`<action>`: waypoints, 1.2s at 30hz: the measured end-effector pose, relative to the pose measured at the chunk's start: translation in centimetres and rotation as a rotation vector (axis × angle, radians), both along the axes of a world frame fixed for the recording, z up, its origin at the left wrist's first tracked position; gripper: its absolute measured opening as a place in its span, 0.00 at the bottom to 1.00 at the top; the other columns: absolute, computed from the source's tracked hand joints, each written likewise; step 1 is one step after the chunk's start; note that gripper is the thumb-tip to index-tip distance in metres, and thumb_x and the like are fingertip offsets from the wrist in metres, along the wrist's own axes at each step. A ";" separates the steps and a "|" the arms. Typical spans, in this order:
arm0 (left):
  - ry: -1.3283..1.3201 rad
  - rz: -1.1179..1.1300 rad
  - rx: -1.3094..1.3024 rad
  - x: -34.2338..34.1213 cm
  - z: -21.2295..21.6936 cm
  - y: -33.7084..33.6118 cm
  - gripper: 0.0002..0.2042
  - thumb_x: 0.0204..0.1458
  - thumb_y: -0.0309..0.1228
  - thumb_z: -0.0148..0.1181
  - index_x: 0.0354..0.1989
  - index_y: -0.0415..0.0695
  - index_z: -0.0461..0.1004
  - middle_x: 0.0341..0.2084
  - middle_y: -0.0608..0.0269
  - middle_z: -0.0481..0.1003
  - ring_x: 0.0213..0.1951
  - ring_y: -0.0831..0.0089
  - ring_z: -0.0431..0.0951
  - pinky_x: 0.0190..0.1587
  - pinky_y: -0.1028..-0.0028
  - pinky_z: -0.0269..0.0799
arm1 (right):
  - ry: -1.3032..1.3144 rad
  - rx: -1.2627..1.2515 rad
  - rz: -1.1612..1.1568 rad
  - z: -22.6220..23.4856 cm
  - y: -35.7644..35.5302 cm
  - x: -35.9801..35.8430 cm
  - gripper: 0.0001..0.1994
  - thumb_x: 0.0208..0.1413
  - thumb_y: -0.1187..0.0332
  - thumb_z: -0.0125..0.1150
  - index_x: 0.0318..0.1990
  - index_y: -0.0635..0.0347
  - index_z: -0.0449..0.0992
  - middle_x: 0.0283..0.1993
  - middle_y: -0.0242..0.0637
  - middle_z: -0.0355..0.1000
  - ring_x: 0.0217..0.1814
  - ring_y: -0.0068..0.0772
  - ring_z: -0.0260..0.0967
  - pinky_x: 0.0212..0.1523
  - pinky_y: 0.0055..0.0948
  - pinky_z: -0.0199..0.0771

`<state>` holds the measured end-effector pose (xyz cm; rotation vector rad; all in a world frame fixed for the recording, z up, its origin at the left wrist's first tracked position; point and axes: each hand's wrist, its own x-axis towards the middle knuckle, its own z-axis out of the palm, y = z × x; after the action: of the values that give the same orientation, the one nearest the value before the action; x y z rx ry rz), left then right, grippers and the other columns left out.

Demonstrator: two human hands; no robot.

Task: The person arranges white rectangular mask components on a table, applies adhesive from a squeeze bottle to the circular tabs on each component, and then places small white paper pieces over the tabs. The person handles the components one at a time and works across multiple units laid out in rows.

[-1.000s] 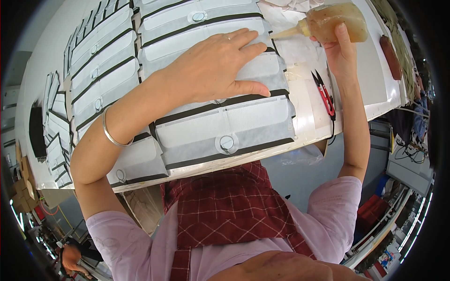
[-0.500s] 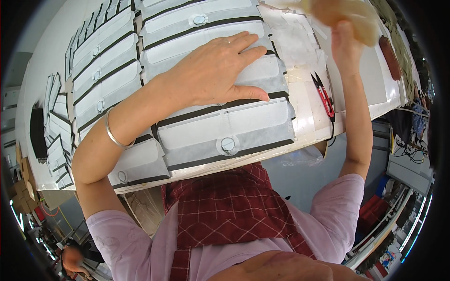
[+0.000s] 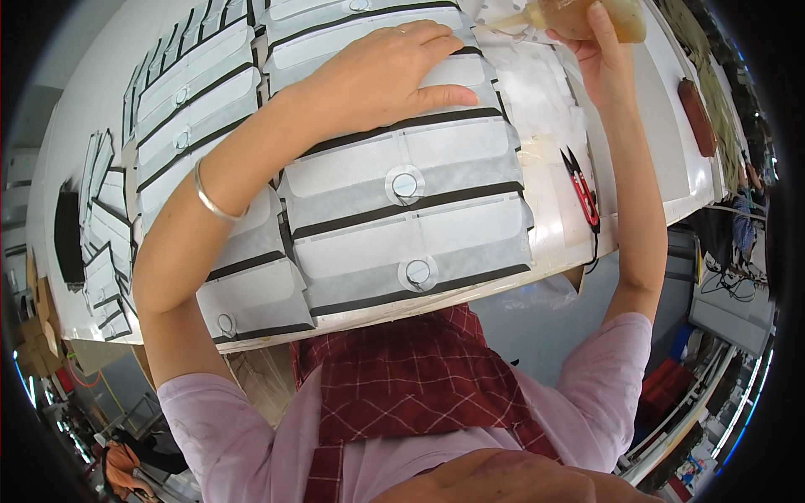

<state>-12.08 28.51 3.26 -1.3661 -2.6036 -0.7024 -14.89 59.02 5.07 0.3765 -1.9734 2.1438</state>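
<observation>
My left hand (image 3: pixel 390 80) lies palm down across the upper rows of overlapping white envelope-like pouches (image 3: pixel 344 172), its fingers stretched out and thumb pointing right. Each pouch has black edging, and several show a round button-like disc (image 3: pixel 418 272) with a string. At the far right, my right hand (image 3: pixel 599 63) is wrapped round a translucent squeeze bottle (image 3: pixel 595 18) with amber contents. The bottle lies tilted on its side in the air, its narrow nozzle (image 3: pixel 507 23) aimed left toward the pouches' upper right edge.
Red-handled thread snips (image 3: pixel 580 189) lie on the white table (image 3: pixel 545 239) right of the pouches. Beyond my right forearm rests a brown case (image 3: pixel 698 117). More folded pieces (image 3: pixel 105 226) and a black stack (image 3: pixel 70 235) are at the left.
My left hand has shifted up over the pouches, uncovering more of the lower ones. The bottle in my right hand has swung slightly, and its nozzle now shows clearly.
</observation>
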 end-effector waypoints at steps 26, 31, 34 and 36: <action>-0.030 -0.022 -0.044 0.3 -1.1 0.2 0.41 0.57 0.61 0.60 0.64 0.32 0.69 0.67 0.38 0.65 0.67 0.44 0.67 0.69 0.58 0.66 | 0.491 0.143 -0.137 -0.3 0.2 -4.1 0.24 0.59 0.60 0.73 0.58 0.60 0.73 0.51 0.35 0.76 0.54 0.29 0.73 0.55 0.33 0.76; -0.055 -0.036 -0.028 0.2 -0.8 0.4 0.39 0.60 0.60 0.56 0.64 0.33 0.69 0.66 0.40 0.66 0.67 0.45 0.67 0.69 0.58 0.65 | 0.542 -0.138 -0.186 5.0 -0.2 -4.6 0.21 0.63 0.59 0.69 0.57 0.60 0.73 0.51 0.35 0.76 0.52 0.29 0.76 0.50 0.31 0.80; -0.113 -0.014 -0.019 -0.3 0.2 0.4 0.37 0.63 0.59 0.53 0.64 0.33 0.69 0.66 0.41 0.67 0.67 0.47 0.68 0.69 0.59 0.65 | 0.388 -0.119 -0.135 4.7 -1.4 -4.4 0.22 0.64 0.58 0.68 0.58 0.59 0.71 0.52 0.38 0.77 0.51 0.33 0.78 0.47 0.35 0.84; -0.065 0.026 0.041 -1.2 0.3 0.5 0.36 0.64 0.58 0.51 0.64 0.33 0.69 0.65 0.42 0.68 0.66 0.47 0.68 0.69 0.59 0.65 | 0.227 -0.022 -0.101 2.6 -1.6 -4.6 0.23 0.63 0.58 0.68 0.59 0.59 0.71 0.52 0.38 0.77 0.51 0.33 0.79 0.47 0.36 0.84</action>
<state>-13.29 29.00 3.56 -1.3170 -2.6354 -0.8050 -19.47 57.39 7.69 0.4827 -1.8027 1.9644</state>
